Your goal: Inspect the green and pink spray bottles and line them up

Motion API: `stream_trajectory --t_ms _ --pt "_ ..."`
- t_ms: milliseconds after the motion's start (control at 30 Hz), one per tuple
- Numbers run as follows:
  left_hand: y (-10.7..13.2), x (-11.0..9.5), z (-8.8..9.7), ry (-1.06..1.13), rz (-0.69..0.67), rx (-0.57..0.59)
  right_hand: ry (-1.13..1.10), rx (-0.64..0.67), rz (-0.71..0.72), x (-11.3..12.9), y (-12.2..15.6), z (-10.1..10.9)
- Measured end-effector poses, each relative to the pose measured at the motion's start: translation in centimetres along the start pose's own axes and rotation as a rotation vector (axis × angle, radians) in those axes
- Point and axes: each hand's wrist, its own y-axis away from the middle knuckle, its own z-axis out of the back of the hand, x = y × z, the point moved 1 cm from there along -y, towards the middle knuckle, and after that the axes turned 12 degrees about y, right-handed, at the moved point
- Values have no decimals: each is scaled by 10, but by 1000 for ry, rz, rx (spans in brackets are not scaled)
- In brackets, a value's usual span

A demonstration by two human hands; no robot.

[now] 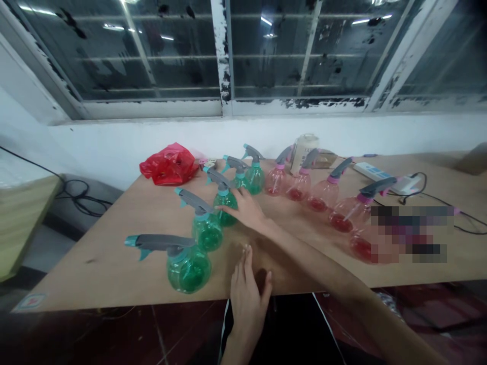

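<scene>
My right hand [248, 209] reaches across to a green spray bottle [227, 212] in the middle of a slanting row, its thumb and fingers around the bottle's right side. My left hand [246, 291] lies at the table's front edge, fingers stretched out and holding nothing. Nearer to me in that row stand a second green spray bottle [207, 232] and the nearest green spray bottle [189, 271], both with grey and teal trigger heads. Farther back, two more green bottles stand close together, one being the far green bottle [255, 177].
To the right runs a row of several pink spray bottles, including a pink spray bottle [322, 196]. A red plastic bag [169, 165] lies at the back left. Behind the bottles are a pale carton [304, 152] and a white power strip [375, 172] with black cables.
</scene>
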Motion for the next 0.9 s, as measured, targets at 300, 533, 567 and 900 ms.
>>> stream_trajectory --t_ms 300,533,567,900 --pt "0 3 -5 -94 -24 -32 -155 -131 29 -24 9 14" --pt "-1 2 -5 -88 -33 -37 -126 -205 -212 -64 -16 10" --pt "-1 2 -5 -74 -33 -40 -103 -190 -221 -66 -21 8" --pt "-1 -1 0 -26 -2 -11 -60 -109 -221 -64 -35 -4"
